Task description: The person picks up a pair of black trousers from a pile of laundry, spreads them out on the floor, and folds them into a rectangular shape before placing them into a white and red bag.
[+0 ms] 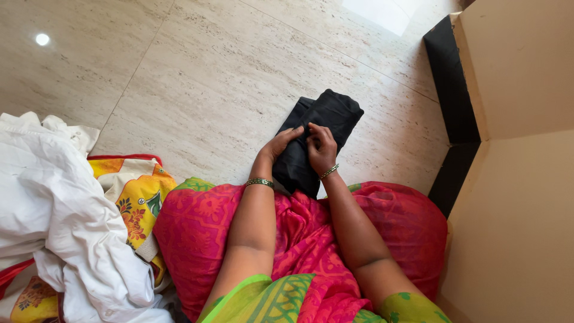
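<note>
A folded black garment [326, 122] lies on the pale stone floor [209, 78] in front of my knees. My left hand [278, 144] rests flat on its left edge, fingers pressing the cloth. My right hand [321, 148] pinches the fabric near the middle of the fold. Both wrists wear bangles. My lap is draped in pink and green cloth [299, 239].
A heap of white cloth [60, 209] lies at my left over a yellow floral fabric [137, 191]. A tan wall or cabinet [514, 179] with a black base strip [451, 90] stands at the right.
</note>
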